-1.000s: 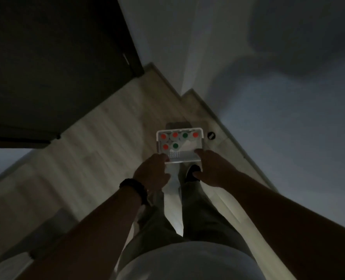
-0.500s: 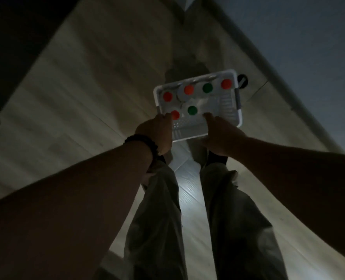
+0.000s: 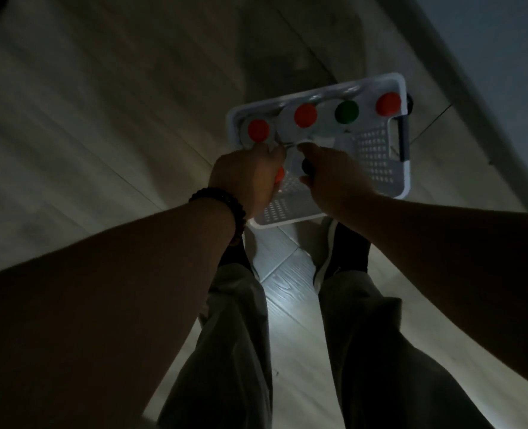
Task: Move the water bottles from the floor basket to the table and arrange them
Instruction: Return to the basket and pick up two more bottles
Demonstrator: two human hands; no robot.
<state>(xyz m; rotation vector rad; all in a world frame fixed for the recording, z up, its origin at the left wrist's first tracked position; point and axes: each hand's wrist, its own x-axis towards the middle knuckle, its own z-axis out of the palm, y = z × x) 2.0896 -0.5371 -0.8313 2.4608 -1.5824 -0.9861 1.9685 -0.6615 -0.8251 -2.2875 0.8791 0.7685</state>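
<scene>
A white perforated floor basket [image 3: 407,174] stands on the wooden floor just past my feet. Along its far wall stand several water bottles: red caps [image 3: 258,130] [image 3: 305,115] [image 3: 388,103] and one green cap [image 3: 346,112]. My left hand [image 3: 247,178], with a dark bead bracelet on the wrist, is inside the basket, curled around a near-row bottle whose red cap [image 3: 280,174] peeks out beside it. My right hand [image 3: 334,178] is wrapped on the neighbouring bottle with a dark green cap [image 3: 306,166]. The bottle bodies are mostly hidden in the dim light.
The room is very dark. My legs in grey trousers [image 3: 235,335] and dark shoes [image 3: 348,249] stand right behind the basket. A wall with a skirting board [image 3: 473,88] runs along the right. A small black round object [image 3: 409,102] sits at the basket's far right corner.
I have bent closer to the basket. Both hands moved from its near rim into it and onto the two near-row bottles.
</scene>
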